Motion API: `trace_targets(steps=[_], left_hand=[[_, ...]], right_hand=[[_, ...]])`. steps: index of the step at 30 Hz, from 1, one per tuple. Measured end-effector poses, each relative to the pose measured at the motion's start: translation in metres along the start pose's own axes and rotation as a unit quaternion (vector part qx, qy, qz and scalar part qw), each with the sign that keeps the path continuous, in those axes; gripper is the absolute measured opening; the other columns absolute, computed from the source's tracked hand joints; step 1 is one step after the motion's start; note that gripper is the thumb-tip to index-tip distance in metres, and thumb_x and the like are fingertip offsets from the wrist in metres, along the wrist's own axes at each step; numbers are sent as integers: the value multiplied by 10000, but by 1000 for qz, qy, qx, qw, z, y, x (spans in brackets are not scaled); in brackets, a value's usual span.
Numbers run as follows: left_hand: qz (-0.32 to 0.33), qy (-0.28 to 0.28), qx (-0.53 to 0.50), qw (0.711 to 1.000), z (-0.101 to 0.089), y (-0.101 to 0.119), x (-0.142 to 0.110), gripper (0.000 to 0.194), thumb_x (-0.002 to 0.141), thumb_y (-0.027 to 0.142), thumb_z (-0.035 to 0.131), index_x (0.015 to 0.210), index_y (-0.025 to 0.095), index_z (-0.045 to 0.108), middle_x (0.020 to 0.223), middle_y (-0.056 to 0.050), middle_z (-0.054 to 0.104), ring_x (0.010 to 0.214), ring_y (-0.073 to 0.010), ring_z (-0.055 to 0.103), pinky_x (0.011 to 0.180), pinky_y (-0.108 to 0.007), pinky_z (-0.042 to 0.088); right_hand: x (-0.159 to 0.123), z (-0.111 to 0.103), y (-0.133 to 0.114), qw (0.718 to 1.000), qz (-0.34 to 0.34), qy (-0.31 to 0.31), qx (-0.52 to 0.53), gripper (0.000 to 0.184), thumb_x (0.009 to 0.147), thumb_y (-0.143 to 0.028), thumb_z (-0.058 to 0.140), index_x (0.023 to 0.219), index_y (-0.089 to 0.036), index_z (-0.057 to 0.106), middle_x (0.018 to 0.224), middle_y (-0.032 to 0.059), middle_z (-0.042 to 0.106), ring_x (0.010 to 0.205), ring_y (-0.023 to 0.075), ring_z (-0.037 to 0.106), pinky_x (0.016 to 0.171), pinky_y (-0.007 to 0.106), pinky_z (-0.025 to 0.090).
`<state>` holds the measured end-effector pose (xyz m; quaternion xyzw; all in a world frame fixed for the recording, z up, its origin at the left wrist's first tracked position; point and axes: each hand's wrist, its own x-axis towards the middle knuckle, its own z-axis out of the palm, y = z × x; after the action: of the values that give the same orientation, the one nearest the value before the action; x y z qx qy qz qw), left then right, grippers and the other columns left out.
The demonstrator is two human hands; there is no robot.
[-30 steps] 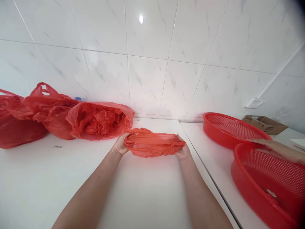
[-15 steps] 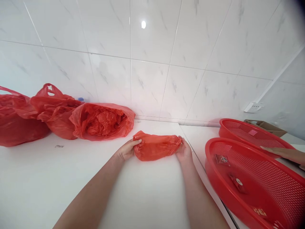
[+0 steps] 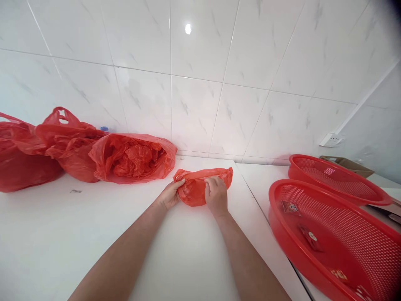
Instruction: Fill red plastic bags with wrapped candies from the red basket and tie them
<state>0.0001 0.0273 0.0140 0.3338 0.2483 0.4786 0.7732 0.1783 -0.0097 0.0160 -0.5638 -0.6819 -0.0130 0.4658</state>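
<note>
A thin red plastic bag [image 3: 194,194] is held over the white table, bunched between my two hands. My left hand [image 3: 171,194] pinches its left end, thumb on top. Across the bag's right half lies my right hand [image 3: 216,195], its fingers curled closed on the plastic, and the right end of the bag sticks out past the knuckles. The fingertips of my right hand are partly hidden by the hand itself.
Large red bags [image 3: 72,146] stand at the back left; one open bag [image 3: 163,161] is stuffed with crumpled red plastic. To the right, a red basket [image 3: 282,230] holds several small packets, with another red basket [image 3: 293,167] behind it. A cardboard box [image 3: 354,166] sits farther back.
My right hand has moved left from the bag's right end onto its middle, and the bag is more bunched. The other person's hand at the far basket has left the view.
</note>
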Motion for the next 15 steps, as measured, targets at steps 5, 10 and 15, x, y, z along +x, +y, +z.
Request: trace_targets(steps=[5,10,15], left_hand=[[-16,17,-19,1000,-3,10,0,164,784,211,578,903,107,623,890,-120,673,809,-203,654,755,-310,516],[128,171,28,976,-3,20,8,74,753,182,575,814,142,564,788,-48,621,695,-140,602,681,-263,490],[394,279,190,855,32,25,-6,259,722,263,635,962,222,548,1043,-24,553,1008,-159,517,868,-250,409]], right_hand=[[-3,13,15,982,177,-53,36,162,709,-240,597,565,-225,526,577,49,518,794,259,547,732,374,374],[-6,12,34,963,236,-125,28,438,501,-379,777,401,-225,378,411,5,406,613,231,538,574,323,338],[-5,15,30,977,186,-100,31,298,458,-348,777,591,-222,542,653,39,586,746,236,559,581,297,322]])
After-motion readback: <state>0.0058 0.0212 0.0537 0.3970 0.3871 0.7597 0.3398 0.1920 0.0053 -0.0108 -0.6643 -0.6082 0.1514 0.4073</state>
